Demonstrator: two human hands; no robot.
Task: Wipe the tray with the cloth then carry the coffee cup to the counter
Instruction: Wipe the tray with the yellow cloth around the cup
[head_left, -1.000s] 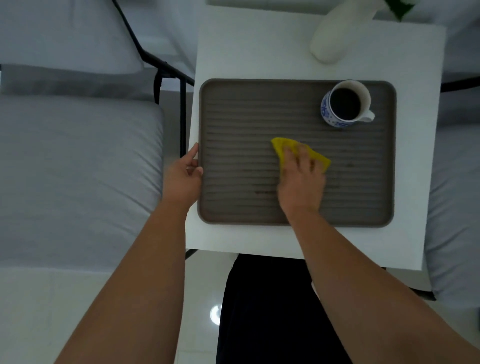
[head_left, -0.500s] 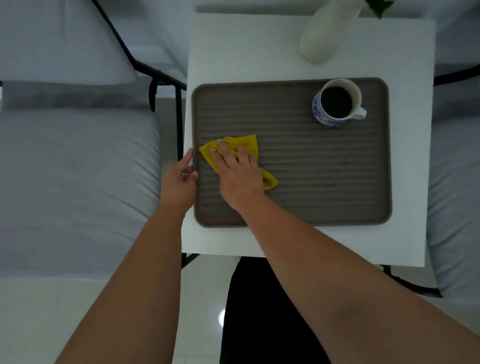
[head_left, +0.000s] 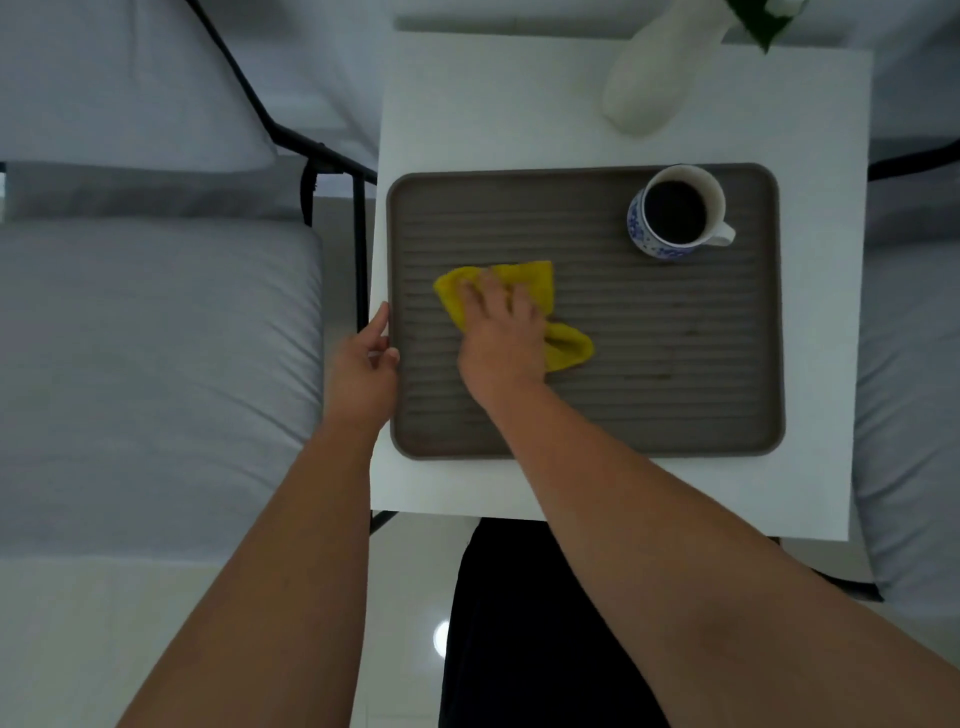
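Cloth (head_left: 535, 283), soft, limp, pressed by flat-fingered right hand (head_left: 501, 338) on tray (head_left: 649, 364) left-centre; left hand (head_left: 361, 374), loosely curled, touching tray's left rim; filled ceramic coffee cup (head_left: 675, 213), far-right corner, probably best taken by handle.

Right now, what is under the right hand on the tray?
A yellow cloth, pressed onto the ribbed grey tray by the right hand. Its middle is covered by the hand; the tray surface beneath cannot be seen.

White square tabletop (head_left: 519, 104), cream vase (head_left: 654, 73) with green leaves (head_left: 761, 23) at its far edge, grey cushioned seats (head_left: 156, 364) either side, black metal frame (head_left: 358, 249), glossy pale floor (head_left: 405, 597)
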